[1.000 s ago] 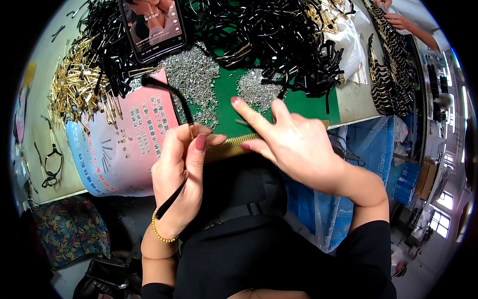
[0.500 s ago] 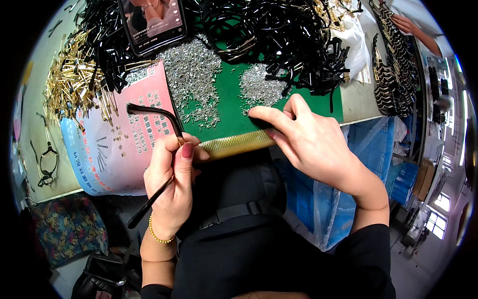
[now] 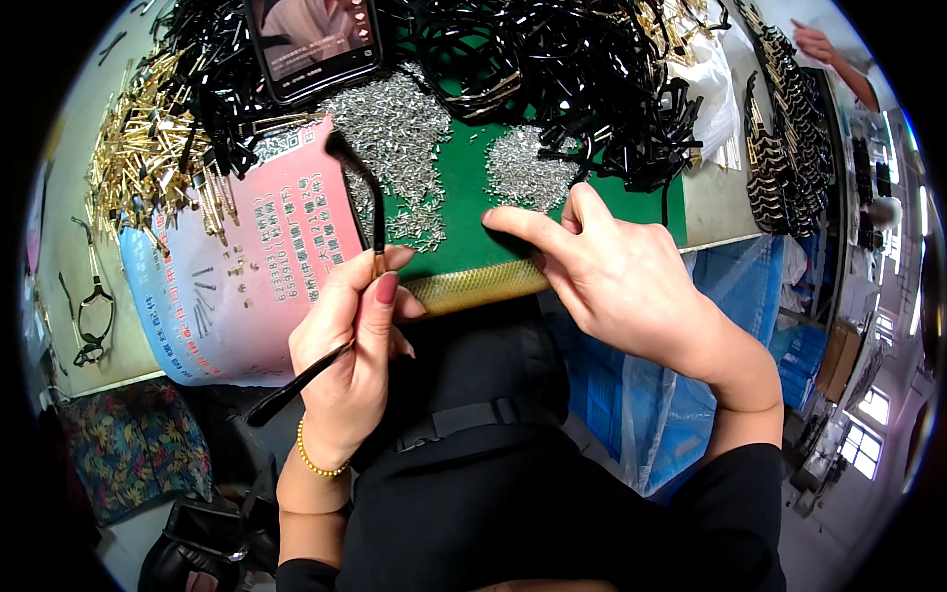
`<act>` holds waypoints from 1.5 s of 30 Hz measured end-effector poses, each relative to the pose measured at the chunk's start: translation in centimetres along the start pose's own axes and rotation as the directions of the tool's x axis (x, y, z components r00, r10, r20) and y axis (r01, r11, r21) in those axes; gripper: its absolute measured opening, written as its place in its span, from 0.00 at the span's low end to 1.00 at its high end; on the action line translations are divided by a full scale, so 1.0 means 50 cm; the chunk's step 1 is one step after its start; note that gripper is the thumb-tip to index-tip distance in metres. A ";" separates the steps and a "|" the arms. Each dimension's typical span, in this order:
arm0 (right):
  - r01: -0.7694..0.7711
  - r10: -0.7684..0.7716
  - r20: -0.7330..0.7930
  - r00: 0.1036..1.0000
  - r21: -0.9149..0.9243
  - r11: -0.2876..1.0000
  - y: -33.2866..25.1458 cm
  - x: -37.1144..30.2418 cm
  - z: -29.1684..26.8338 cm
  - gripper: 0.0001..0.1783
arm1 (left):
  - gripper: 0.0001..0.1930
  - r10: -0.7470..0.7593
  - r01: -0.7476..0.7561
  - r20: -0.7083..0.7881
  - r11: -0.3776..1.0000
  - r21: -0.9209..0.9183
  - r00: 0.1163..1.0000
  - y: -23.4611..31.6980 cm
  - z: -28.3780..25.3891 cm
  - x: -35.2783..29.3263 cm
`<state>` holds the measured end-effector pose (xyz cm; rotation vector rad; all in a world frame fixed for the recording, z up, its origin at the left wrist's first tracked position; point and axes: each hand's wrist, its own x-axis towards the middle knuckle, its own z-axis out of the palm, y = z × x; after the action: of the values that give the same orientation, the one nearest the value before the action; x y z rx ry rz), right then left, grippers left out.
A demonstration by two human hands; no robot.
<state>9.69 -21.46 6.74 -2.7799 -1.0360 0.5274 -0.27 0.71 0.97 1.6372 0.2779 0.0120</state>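
My left hand [image 3: 345, 331] is closed on a pair of dark eyeglass temples. The upper temple [image 3: 367, 187] rises from my fingertips with its curved tip pointing away. The lower temple [image 3: 301, 385] sticks out below the palm toward the left. My fingers hide where they meet, so I cannot tell if they are joined. My right hand [image 3: 621, 286] holds nothing visible. Its index finger reaches out over the green mat [image 3: 459, 237], close to a small pile of tiny silver metal pieces [image 3: 528, 173]; the thumb is apart from it, partly hidden.
A larger heap of silver pieces [image 3: 400, 138] lies left of the small pile. Black eyeglass parts [image 3: 592, 69] crowd the back, with a phone [image 3: 316, 49] among them. Gold temples [image 3: 148, 148] lie left. A yellow mesh-patterned strip [image 3: 478, 286] lines the mat's front edge. Another person's hand [image 3: 814, 44] shows far right.
My left hand has turned slightly, swinging the upper temple upright and rightward. My right index fingertip has shifted a little left and away. The other person's hand has risen.
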 end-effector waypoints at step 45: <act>-0.100 0.003 -0.575 0.818 -0.137 0.986 0.048 0.210 -0.060 0.14 | 0.12 0.278 -0.318 -0.453 0.948 -0.014 0.847 -0.036 -0.095 0.052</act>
<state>19.64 -16.40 6.02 -2.8084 -0.8821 -0.4063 1.13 5.98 -0.77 1.5593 0.3624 0.6396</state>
